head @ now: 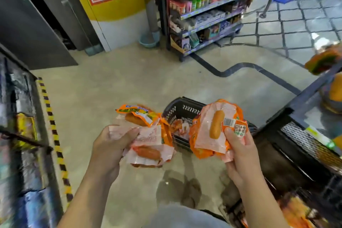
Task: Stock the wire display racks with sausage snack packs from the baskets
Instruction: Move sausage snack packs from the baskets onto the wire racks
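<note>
My left hand (111,146) grips a loose bunch of orange sausage snack packs (148,135), their clear backs showing sausages. My right hand (238,146) holds a second stack of the same packs (214,127) upright, one sausage and a barcode label facing me. Between and behind both bunches a black plastic basket (183,109) stands on the floor with more packs (180,127) inside. A black wire display rack (305,140) runs along the right edge, with orange packs (322,61) on its upper level.
A dark cabinet (20,116) with yellow-black hazard tape (53,131) on the floor beside it fills the left. A stocked goods shelf (207,11) stands ahead, a small blue basin (148,40) by the wall. Beige floor (120,83) lies between.
</note>
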